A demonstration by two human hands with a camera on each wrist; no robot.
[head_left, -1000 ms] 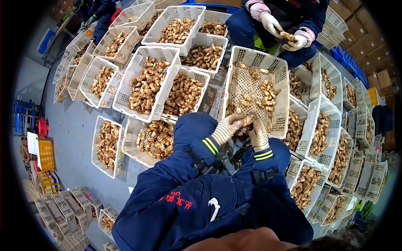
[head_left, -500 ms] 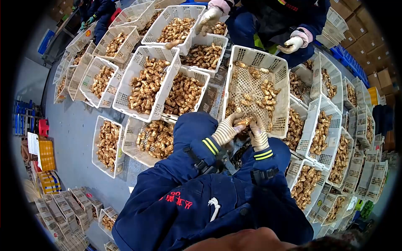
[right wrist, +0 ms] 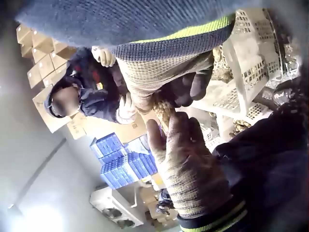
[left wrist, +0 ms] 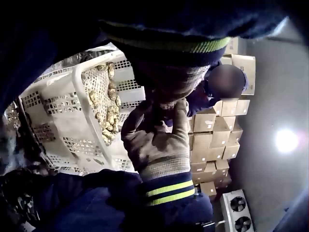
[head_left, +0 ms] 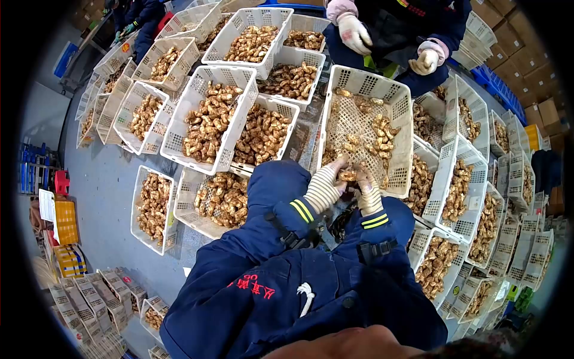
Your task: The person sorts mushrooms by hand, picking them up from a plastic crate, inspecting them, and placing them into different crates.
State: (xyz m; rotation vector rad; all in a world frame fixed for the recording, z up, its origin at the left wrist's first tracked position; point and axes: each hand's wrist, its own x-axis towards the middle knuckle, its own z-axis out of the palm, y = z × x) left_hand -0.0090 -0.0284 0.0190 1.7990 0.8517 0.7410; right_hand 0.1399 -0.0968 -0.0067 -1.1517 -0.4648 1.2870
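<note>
Both of my hands wear striped knit gloves and meet over my lap, at the near edge of a white perforated crate. My left hand [head_left: 323, 188] pinches a knobbly brown-and-cream mushroom [head_left: 347, 176] from the left. From the other side, my right hand [head_left: 369, 194] holds it with curled fingers. In the right wrist view the mushroom [right wrist: 164, 112] shows between the fingertips of both hands, partly covered by them. The left wrist view has my right hand [left wrist: 159, 145] close under the left one, and the mushroom is hidden there. Scattered mushrooms [head_left: 382, 136] lie in the crate [head_left: 327, 113] ahead.
White crates heaped with mushrooms stand left [head_left: 209, 122] and right [head_left: 457, 185], some stacked. Across the crate, another person in white gloves [head_left: 354, 33] sits facing me. Cardboard boxes [head_left: 508, 33] are piled behind. Grey floor [head_left: 98, 179] shows at the left.
The mushroom has turned between my hands, and my left hand has shifted slightly. The person opposite tossed a mushroom toward the left crates, then drew that arm back; those hands now hold nothing visible.
</note>
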